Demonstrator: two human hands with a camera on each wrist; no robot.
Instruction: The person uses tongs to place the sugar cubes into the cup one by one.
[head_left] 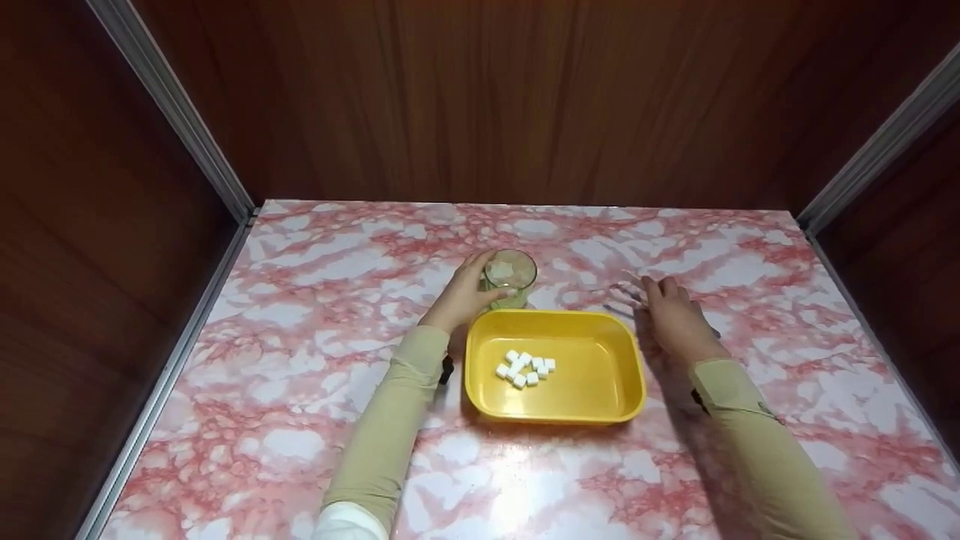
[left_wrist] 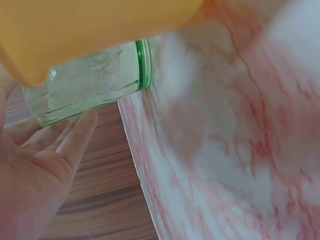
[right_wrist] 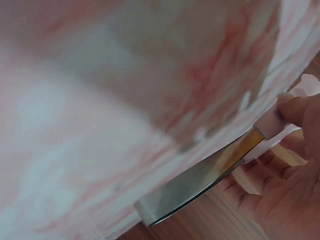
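Observation:
My left hand [head_left: 461, 300] holds a green-tinted drinking glass [head_left: 513, 274], thumb and fingers spread round its side. In the left wrist view the glass [left_wrist: 95, 80] shows its thick green base on the tabletop, with fingers along its wall. To the right, my right hand [head_left: 677, 321] pinches a pair of tongs [right_wrist: 200, 180] lying low at the table, with a shiny metal strip and pale pink plastic parts; the palm hides much of them from above. Between my forearms stands a yellow plastic tub [head_left: 592, 386] holding several small white cubes [head_left: 517, 366] toward its left.
The table [head_left: 300, 375] has a red-and-white marbled top. Dark wooden panels [head_left: 480, 105] enclose it at the back and both sides, with metal strips at the corners. The tub's back rim is close in front of the glass.

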